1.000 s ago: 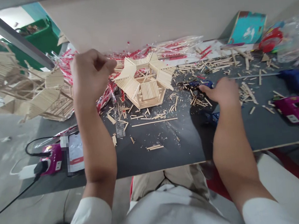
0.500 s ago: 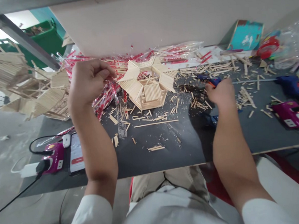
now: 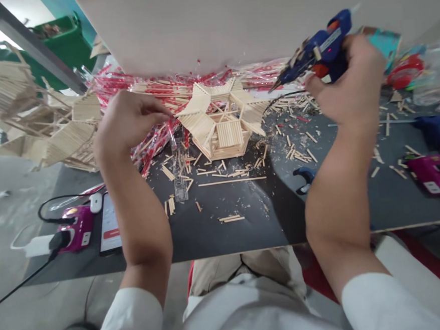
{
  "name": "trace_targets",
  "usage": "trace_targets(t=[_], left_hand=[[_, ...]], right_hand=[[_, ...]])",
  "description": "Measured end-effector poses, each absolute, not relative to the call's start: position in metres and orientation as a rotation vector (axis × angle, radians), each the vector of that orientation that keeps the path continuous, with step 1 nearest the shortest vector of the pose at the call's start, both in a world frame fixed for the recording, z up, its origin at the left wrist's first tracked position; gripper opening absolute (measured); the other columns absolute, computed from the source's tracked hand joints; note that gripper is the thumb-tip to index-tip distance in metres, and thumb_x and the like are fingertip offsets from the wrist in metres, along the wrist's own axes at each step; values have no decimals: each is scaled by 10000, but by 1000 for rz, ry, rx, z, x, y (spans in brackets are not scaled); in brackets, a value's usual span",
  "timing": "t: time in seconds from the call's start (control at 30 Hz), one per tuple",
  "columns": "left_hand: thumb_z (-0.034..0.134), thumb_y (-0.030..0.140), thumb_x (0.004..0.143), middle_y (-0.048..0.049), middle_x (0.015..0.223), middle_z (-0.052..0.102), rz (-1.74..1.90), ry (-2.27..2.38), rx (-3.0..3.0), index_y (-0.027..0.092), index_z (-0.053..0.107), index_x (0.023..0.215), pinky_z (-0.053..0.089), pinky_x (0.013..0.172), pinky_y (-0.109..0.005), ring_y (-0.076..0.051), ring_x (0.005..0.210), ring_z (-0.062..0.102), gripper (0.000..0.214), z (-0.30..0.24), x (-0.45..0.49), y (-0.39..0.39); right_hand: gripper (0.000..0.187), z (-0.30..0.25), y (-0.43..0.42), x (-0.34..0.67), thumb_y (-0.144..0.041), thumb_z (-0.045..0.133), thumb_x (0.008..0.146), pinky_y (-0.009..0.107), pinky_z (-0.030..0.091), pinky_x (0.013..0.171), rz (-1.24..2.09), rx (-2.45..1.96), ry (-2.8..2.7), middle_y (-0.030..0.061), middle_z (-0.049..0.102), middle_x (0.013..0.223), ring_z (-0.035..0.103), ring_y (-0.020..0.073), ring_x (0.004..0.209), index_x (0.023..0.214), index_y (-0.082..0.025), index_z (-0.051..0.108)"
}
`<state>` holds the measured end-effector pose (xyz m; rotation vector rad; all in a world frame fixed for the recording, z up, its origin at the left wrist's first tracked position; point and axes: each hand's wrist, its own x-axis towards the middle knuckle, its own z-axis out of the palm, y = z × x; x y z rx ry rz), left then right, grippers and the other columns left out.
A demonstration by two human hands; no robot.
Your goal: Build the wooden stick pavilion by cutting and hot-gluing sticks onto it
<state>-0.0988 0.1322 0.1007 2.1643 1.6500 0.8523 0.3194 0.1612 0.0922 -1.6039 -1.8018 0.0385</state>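
My right hand (image 3: 353, 85) is wrapped round the handle of a blue glue gun (image 3: 323, 47), raised above the table with its nozzle pointing down and left. In the middle of the table sits a star-shaped model (image 3: 230, 133) built from thin wooden sticks, with an open centre. At its left tip, the thumb and fingers of my left hand (image 3: 126, 121) are pinched together. A clear plastic ruler (image 3: 179, 180) lies below that hand, partly among stick offcuts. One long wooden stick (image 3: 232, 181) lies in front of the model.
Red-and-clear plastic packs of sticks (image 3: 198, 76) line the wall. A larger stick structure (image 3: 51, 126) stands at left. Purple power adapters (image 3: 75, 228) and a phone (image 3: 109, 225) lie on the left; another purple adapter (image 3: 433, 174) and a second glue gun (image 3: 438, 130) are at right.
My right hand has lifted the glue gun from low over the right side of the table. My left hand stays at the model's left tip.
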Motion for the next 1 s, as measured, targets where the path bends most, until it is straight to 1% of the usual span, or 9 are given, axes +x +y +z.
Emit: trace_targets(t=[0.13, 0.2, 0.27, 0.33, 0.43, 0.53, 0.73, 0.9, 1.0], left_hand=[[699, 231, 851, -31, 877, 811, 774, 1578, 2230, 199, 840, 959, 546, 814, -356, -171, 810, 702, 181, 97, -101, 136], [678, 210, 840, -16, 888, 807, 755, 1646, 2234, 224, 836, 969, 542, 820, -352, -168, 819, 704, 204, 96, -101, 136], [691, 249, 856, -18, 985, 810, 742, 1669, 2222, 231, 817, 1030, 539, 848, -339, -171, 900, 709, 215, 96, -101, 135], [696, 280, 866, -26, 999, 802, 723, 1669, 2221, 214, 804, 1058, 532, 864, -325, -168, 920, 698, 230, 97, -99, 132], [650, 300, 899, -8, 898, 779, 699, 1758, 2267, 219, 817, 1036, 519, 862, -319, -146, 817, 623, 230, 101, -92, 129], [584, 305, 931, 25, 832, 754, 720, 1877, 2270, 276, 826, 1046, 518, 855, -306, -144, 741, 547, 270, 102, -84, 128], [597, 247, 876, -8, 867, 779, 741, 1823, 2316, 233, 845, 1014, 529, 868, -309, -164, 806, 624, 285, 100, -73, 133], [603, 202, 864, 3, 788, 739, 739, 1773, 2325, 221, 852, 998, 546, 983, -351, -150, 762, 614, 283, 101, -60, 132], [621, 192, 880, -11, 949, 800, 760, 1704, 2331, 212, 835, 1054, 543, 1035, -350, -157, 850, 666, 276, 100, -53, 132]], right_hand=[[430, 105, 150, 298, -165, 714, 853, 355, 507, 938, -37, -1470, -2022, 116, 788, 1221, 703, 273, 1064, 1278, -234, 720], [395, 104, 150, 291, -197, 689, 868, 376, 507, 973, 16, -1463, -2123, 104, 782, 1242, 696, 289, 1092, 1258, -261, 710], [385, 102, 153, 287, -224, 682, 870, 413, 497, 1024, 15, -1446, -2179, 93, 763, 1291, 674, 320, 1172, 1249, -291, 691], [404, 99, 156, 286, -247, 694, 863, 458, 498, 1038, -21, -1429, -2183, 84, 744, 1330, 644, 356, 1248, 1259, -325, 674], [426, 95, 160, 287, -271, 685, 883, 515, 503, 1046, -42, -1428, -2160, 64, 734, 1356, 613, 380, 1307, 1296, -374, 652], [428, 92, 161, 288, -255, 686, 865, 564, 466, 1109, -41, -1398, -2152, 67, 732, 1359, 615, 396, 1314, 1280, -359, 666], [416, 92, 162, 286, -332, 701, 892, 593, 480, 1095, 113, -1423, -2157, 35, 727, 1363, 540, 401, 1411, 1294, -432, 659], [435, 92, 164, 285, -260, 671, 883, 551, 417, 1176, 23, -1413, -2191, 66, 704, 1421, 581, 371, 1362, 1309, -346, 661], [435, 93, 163, 286, -238, 660, 886, 487, 416, 1165, 8, -1426, -2225, 63, 705, 1421, 589, 329, 1335, 1311, -332, 652]])
